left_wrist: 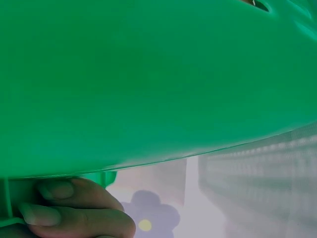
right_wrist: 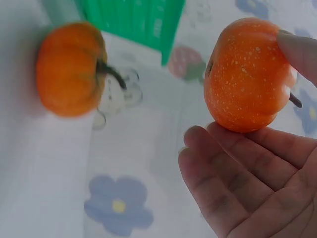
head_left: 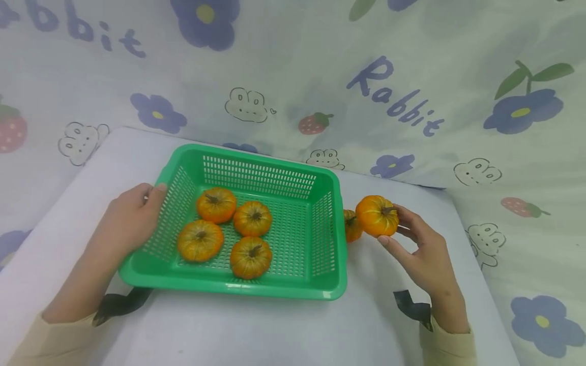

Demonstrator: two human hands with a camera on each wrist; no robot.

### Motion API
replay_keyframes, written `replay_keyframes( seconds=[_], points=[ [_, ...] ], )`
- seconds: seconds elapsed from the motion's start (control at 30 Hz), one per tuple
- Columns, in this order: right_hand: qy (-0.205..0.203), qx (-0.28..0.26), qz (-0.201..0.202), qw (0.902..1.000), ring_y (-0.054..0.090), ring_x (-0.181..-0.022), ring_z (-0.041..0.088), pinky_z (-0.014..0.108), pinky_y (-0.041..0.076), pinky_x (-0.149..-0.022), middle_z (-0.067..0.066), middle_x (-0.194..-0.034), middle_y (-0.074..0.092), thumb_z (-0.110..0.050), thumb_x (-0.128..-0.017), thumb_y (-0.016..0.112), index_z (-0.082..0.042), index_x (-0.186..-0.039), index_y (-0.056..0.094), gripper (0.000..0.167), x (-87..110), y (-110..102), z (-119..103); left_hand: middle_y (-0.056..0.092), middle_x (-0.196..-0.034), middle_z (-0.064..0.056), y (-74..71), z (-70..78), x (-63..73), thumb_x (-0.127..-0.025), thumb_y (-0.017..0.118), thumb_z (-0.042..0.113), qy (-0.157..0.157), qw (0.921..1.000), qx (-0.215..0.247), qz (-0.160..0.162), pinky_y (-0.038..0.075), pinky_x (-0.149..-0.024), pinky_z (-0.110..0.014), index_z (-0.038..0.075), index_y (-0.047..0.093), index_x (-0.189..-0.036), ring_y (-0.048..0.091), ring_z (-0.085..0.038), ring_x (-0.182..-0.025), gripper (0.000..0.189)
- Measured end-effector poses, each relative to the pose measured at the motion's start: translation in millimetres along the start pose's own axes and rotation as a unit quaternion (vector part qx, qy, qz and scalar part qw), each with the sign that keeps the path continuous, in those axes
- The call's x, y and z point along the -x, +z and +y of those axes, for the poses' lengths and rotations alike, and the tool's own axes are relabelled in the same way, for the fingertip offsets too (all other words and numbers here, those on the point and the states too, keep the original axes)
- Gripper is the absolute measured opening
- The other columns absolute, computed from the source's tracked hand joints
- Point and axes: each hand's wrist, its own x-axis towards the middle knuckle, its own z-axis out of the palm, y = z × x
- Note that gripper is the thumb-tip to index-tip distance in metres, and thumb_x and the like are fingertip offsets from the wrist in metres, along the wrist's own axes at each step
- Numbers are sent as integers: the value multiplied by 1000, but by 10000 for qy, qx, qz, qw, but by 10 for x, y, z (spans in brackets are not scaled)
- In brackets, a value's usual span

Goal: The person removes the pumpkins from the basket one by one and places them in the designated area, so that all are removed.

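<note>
My left hand (head_left: 135, 216) grips the left rim of a green plastic basket (head_left: 293, 292), thumb on top. In the left wrist view, the curled fingers (left_wrist: 81, 218) show beneath the basket's green rim (left_wrist: 148, 99). Several small orange pumpkins (head_left: 252, 218) sit in the left half of the basket. Beyond its right side, my right hand (head_left: 426, 249) holds another small pumpkin (head_left: 377, 216) above the table, pinched between thumb and fingers; its speckled side (right_wrist: 247, 74) shows in the right wrist view. One more pumpkin (right_wrist: 72, 69) rests on the table, partly hidden in the head view.
A white-covered table (head_left: 220, 330) lies under everything. Behind it hangs a pale cloth (head_left: 284, 61) printed with flowers, rabbits and strawberries. Dark straps (head_left: 412, 306) hang at both wrists.
</note>
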Motion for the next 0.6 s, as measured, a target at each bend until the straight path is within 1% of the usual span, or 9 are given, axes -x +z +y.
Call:
replay_keyframes(
  seconds=[0.1,0.17,0.23,0.3,0.37,0.43,0.53,0.6],
  points=[
    [204,-109,269,9994,58,-120,-1,11,46,-97,14,-142,62,4,-86,83,-3,-147,55,67,25,-81,117,62,-93,-20,10,-5,-6,-112,20,54,15,10000,-15,35,48,-56,-36,-3,53,-118,58,-31,-74,66],
    [391,-168,446,9981,57,-120,-4,10,45,-97,16,-144,60,5,-88,82,-3,-149,53,69,36,-121,201,62,-95,-22,7,-14,-7,-112,21,53,17,10000,0,14,48,-56,-36,-5,53,-122,59,-31,-75,67],
    [649,-192,570,9961,56,-120,-5,9,45,-96,16,-145,58,1,-91,80,-6,-154,47,72,44,-148,277,62,-95,-22,9,-13,-7,-112,21,53,16,10000,-1,4,48,-56,-36,-5,53,-123,59,-31,-74,67],
    [925,-291,589,9935,56,-120,-2,9,46,-95,16,-146,55,-3,-94,78,-8,-159,41,74,53,-157,347,61,-95,-22,7,-17,-8,-112,21,53,15,10000,8,-13,48,-55,-37,-6,52,-123,58,-31,-73,67],
    [1185,-409,542,9906,56,-121,2,9,46,-95,16,-149,52,-8,-97,76,-10,-160,38,74,58,-150,418,61,-94,-22,9,-18,-10,-112,21,53,6,10000,40,-31,49,-55,-37,-5,52,-122,58,-30,-72,67],
    [1398,-523,448,9878,55,-123,9,10,46,-96,15,-151,50,-14,-99,75,-8,-160,39,71,55,-138,483,61,-94,-22,12,-18,-9,-112,21,54,-5,10000,27,-25,48,-55,-37,-5,52,-121,58,-31,-72,67],
    [1690,-454,332,9840,55,-128,18,11,46,-96,13,-155,48,-23,-101,73,-7,-158,42,67,46,-128,559,61,-96,-23,18,-30,-14,-111,21,55,-27,10000,0,-19,48,-55,-36,-6,52,-124,59,-32,-74,69],
    [1903,-388,269,9806,54,-130,23,10,46,-96,12,-155,49,-29,-102,72,-6,-158,42,67,49,-120,599,62,-99,-24,12,-44,-17,-111,20,55,-32,10000,-82,-4,47,-56,-35,-6,52,-126,59,-33,-77,70]
  ],
)
